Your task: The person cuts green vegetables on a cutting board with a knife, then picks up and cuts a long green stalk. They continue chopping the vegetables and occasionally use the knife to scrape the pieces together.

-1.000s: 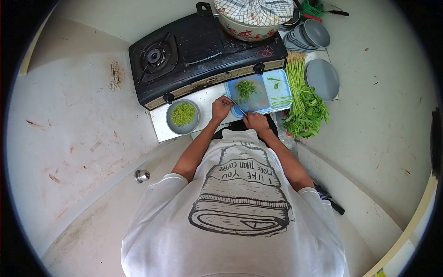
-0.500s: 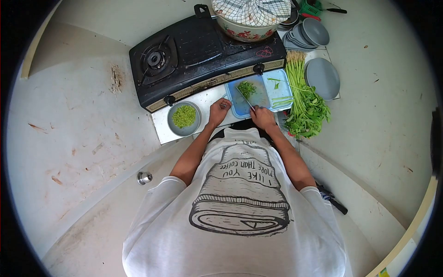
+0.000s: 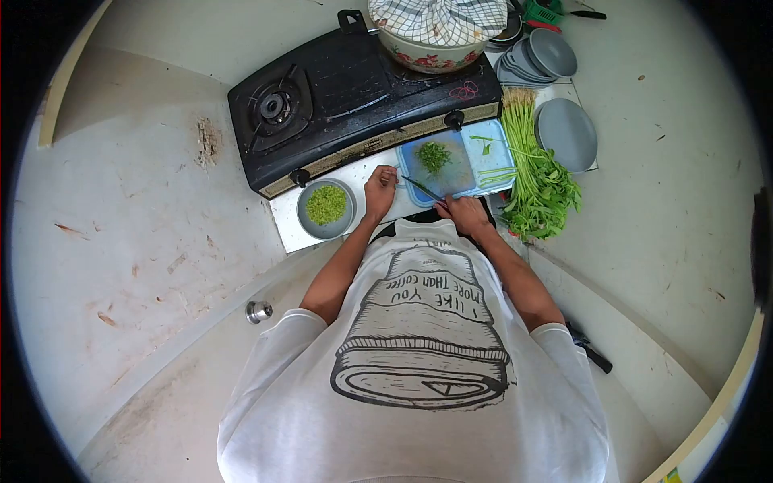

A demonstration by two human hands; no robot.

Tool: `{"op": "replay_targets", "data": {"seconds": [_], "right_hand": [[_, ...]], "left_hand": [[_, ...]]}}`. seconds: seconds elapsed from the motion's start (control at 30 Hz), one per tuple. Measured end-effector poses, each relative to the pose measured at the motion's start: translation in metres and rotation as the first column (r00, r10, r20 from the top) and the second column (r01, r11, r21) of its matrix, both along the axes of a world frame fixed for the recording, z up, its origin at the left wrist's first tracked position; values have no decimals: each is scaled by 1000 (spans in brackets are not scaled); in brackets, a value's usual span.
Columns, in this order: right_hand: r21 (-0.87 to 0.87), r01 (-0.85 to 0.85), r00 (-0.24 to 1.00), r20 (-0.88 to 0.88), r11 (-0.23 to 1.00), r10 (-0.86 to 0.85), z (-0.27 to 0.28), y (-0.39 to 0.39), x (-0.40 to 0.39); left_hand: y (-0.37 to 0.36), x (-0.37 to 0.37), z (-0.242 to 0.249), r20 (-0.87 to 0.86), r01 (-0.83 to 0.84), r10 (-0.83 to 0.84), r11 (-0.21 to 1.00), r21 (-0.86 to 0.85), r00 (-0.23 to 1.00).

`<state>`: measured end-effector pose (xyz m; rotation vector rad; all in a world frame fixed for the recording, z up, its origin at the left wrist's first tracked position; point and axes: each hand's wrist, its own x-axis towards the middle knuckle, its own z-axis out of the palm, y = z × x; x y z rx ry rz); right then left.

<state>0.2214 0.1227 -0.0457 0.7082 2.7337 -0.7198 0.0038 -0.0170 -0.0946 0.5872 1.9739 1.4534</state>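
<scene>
In the head view my right hand (image 3: 467,216) grips a knife (image 3: 422,190) by its handle. The blade slants up and left across the front left corner of a blue cutting board (image 3: 459,179), and green bits cling to it. Just left of the board, my left hand (image 3: 381,193) has its fingers curled together near the knife tip; whatever they hold, if anything, is too small to make out. Chopped green leaves (image 3: 432,158) lie in a small pile on the board. A few cut stalks (image 3: 498,175) rest on the blue tray (image 3: 501,135) beneath it.
Left of my hands stands a grey bowl (image 3: 349,217) of chopped pale greens (image 3: 326,204). A black gas stove (image 3: 346,76) carries a cloth-covered pot (image 3: 435,56). At right are a bunch of leafy stalks (image 3: 535,165), a grey plate (image 3: 568,133) and stacked grey bowls (image 3: 552,52).
The knife has moved off the chopped pile toward the board's front left corner, its blade now lying lower and its tip closer to my left hand. My left hand has turned slightly upright.
</scene>
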Motion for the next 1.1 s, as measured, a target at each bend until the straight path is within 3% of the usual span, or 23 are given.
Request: {"op": "replay_targets", "data": {"seconds": [0.17, 0.33, 0.43, 0.57, 0.73, 0.83, 1.1], "right_hand": [[33, 82, 997, -3, 996, -82, 5, 7, -5], [28, 179, 982, -58, 983, -178, 9, 21, -8], [26, 195, 978, -79, 980, -193, 14, 26, -7], [1, 215, 968, -135, 977, -213, 23, 26, -3], [-12, 247, 950, -194, 969, -245, 28, 26, 1], [-32, 266, 941, -210, 964, -266, 30, 25, 5], [-57, 311, 934, -167, 949, -317, 42, 26, 12]], "left_hand": [[-4, 2, -1, 36, 27, -26, 1000, -15, 999], [8, 12, 33, -1, 151, -151, 988, -21, 989], [18, 14, 59, -101, 342, -357, 929, -139, 929], [33, 16, 70, -268, 565, -585, 810, -154, 765], [46, 5, 61, -388, 623, -690, 721, -303, 611], [54, -5, 62, -373, 608, -714, 701, -374, 593], [57, -15, 70, -275, 650, -710, 704, -288, 648]]}}
